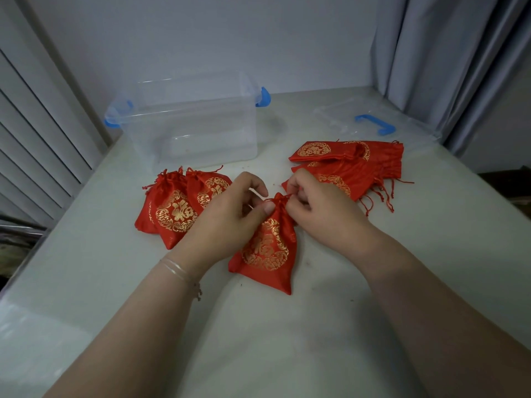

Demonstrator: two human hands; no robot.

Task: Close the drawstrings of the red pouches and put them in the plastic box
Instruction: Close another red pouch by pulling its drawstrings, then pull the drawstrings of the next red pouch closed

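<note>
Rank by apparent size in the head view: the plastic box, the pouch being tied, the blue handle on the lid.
1. plastic box, largest though farthest
2. pouch being tied, nearer the camera
3. blue handle, smallest, though distance shrinks it

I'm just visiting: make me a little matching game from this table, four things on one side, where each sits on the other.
Things:
1. plastic box
2. lid
3. cinched pouches
4. flat open pouches

Places:
A. far right, lying flat
B. right of the hands
C. far left of centre, nothing inside
D. left of the hands

Pairs: 1-C, 2-A, 3-D, 4-B
</note>
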